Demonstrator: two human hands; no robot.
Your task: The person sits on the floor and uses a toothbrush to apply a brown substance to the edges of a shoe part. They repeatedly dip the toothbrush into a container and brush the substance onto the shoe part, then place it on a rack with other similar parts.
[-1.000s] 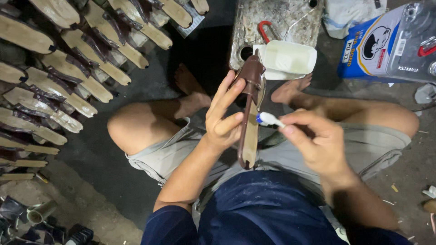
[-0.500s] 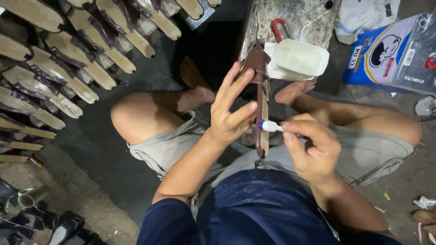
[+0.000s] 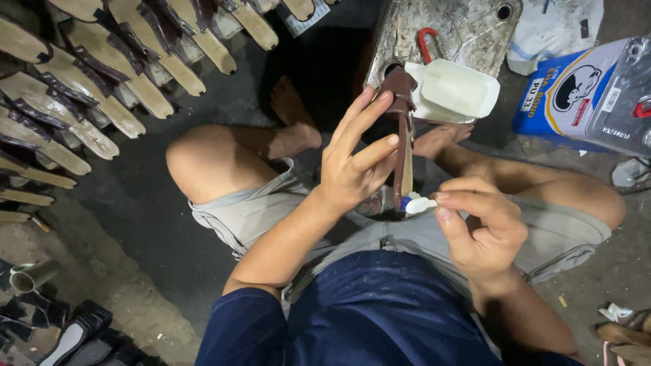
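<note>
Along the upper left, rows of unfinished sandals (image 3: pixel 102 102) are laid out on the dark floor (image 3: pixel 135 203); a careless shift of the bent knee could scatter the nearest ones, though they lie apart from the leg at present. At the upper right a blue glue carton (image 3: pixel 563 95) stands beside a stained metal can (image 3: pixel 454 34), against which a white plastic tub (image 3: pixel 454 88) is tilted; the tub could be tipped if the raised piece is swung into it, since its upper end is seen just beside the tub's rim.

A brown sandal sole (image 3: pixel 401 135) is held upright over the lap, edge-on to the camera. It is steadied by the left hand (image 3: pixel 352 163), whose palm and thumb are pressed to its side while the fingers are spread open rather than wrapped round it; with so loose a hold, the sole is judged liable to twist or slip under pressure from the other side. The right hand (image 3: pixel 481 224) is closed in a pinch on a small white-bristled brush (image 3: pixel 417 205), whose tip is touching the lower end of the sole. Adhesive could be smeared onto the left fingers or dripped onto the grey shorts (image 3: pixel 434 237) directly beneath, should the brush be overloaded or pushed past the edge
</note>
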